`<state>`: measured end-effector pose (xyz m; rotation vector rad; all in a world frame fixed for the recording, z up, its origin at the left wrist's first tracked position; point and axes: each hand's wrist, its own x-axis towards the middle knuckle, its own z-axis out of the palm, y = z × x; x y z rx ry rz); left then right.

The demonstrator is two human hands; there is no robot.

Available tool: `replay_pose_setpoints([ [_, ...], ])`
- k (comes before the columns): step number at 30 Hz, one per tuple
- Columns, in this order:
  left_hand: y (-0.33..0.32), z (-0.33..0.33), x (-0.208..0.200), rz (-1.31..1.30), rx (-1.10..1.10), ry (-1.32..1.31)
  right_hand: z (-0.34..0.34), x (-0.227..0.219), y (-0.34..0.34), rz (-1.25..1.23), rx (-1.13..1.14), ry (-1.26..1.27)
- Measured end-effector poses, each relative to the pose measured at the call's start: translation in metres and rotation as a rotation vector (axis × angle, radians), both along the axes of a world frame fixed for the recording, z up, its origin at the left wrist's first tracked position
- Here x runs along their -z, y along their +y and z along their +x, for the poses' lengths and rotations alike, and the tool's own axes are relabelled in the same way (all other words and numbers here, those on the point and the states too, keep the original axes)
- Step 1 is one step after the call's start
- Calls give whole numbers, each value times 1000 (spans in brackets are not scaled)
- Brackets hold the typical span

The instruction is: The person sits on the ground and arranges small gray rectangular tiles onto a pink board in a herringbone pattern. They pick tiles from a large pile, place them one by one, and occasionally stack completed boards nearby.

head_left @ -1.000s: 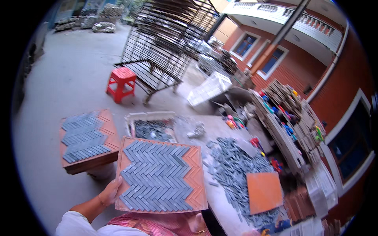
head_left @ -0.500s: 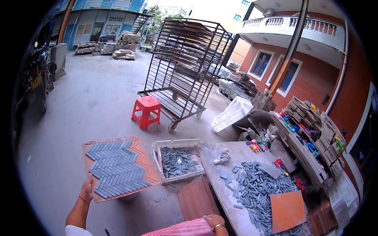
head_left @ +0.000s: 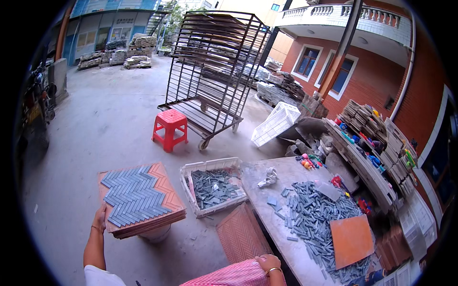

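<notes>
My left hand [head_left: 99, 217] grips the left edge of an orange grooved board [head_left: 168, 190], which lies on top of a stack of similar boards. Thin grey tile strips [head_left: 133, 195] fill most of the board in a herringbone pattern; bare zigzag grooves show along its right side. Under the stack is a pale round support [head_left: 156, 233], mostly hidden. At the lower edge, my right hand [head_left: 268, 262] has its fingers curled over a pink checked cloth [head_left: 229, 274]. Beside it leans or lies another reddish grooved board [head_left: 242, 233].
A white crate [head_left: 194, 206] of grey strips stands beyond the boards. The table [head_left: 257, 190] at right carries a heap of grey strips [head_left: 315, 219] and a plain orange sheet [head_left: 352, 240]. A red stool [head_left: 170, 125] and a wheeled metal rack [head_left: 214, 71] stand farther off.
The tiled board was tilted up in my left hand; it now lies level on the stack, whose edges have come into view. My right hand has shifted slightly right on the cloth.
</notes>
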<state>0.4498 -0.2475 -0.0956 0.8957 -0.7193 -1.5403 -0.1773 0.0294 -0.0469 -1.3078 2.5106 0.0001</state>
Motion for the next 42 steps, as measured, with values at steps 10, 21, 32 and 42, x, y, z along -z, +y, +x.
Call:
replay_pose_setpoints([
  [10,-35,51,5,-28,-61,-1497,8,1,8,-124,35,35],
  [21,-34,37,16,104,-146,-1790,9,-4,9,-218,19,44],
  [32,34,-52,-65,-443,-246,-1688,1,8,16,-284,-11,77],
  [42,29,-120,-38,-768,98,-1881,2,20,23,-391,-81,125],
])
